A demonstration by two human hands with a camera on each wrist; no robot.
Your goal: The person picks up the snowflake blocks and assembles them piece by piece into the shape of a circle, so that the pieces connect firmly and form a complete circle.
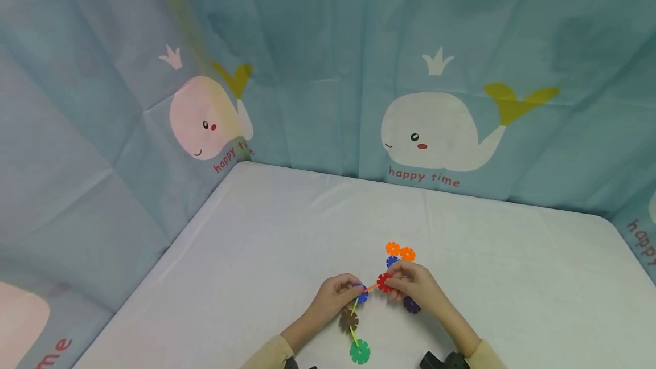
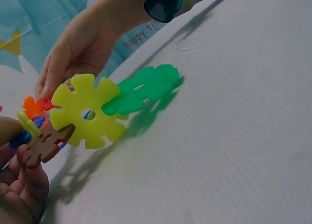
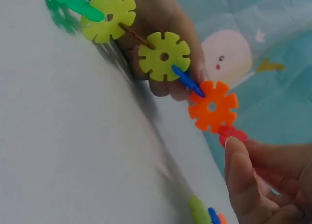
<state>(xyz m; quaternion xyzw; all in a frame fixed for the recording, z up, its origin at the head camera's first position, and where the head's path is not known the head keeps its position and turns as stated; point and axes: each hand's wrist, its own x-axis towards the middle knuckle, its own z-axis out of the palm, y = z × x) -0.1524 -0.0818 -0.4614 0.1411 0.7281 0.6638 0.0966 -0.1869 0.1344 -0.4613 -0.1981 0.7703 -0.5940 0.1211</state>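
Red print on the blue wall cloth (image 1: 318,61) reads "happy time" (image 1: 423,177) under a whale (image 1: 430,130) at 1 o'clock from the hands, and the same words under a second whale (image 1: 197,113) at 10 o'clock. At 3 o'clock, by the edge of the head view, "happy" (image 1: 640,239) shows; at 9 o'clock, "me" (image 1: 53,346).

Over the white counter (image 1: 287,232) a chain (image 3: 153,63) of slotted discs runs between the hands. The left hand (image 1: 330,298) pinches its blue disc (image 1: 364,295); the right hand (image 1: 420,289) pinches the red disc (image 1: 382,283), at 2 o'clock from the blue, an orange disc (image 3: 223,99) linking the two. At 7 o'clock from the blue disc, past a yellow disc, comes the brown disc (image 1: 346,322), close by the left hand; whether they touch I cannot tell. A second yellow disc (image 2: 73,107) leads on to the green disc (image 1: 360,353) at 5 o'clock, the chain's end.

Near the right hand lie two orange discs (image 1: 408,250) at 11 o'clock, another blue disc (image 1: 391,262) just below them, and a dark disc (image 1: 412,306) at 6 o'clock, partly hidden.
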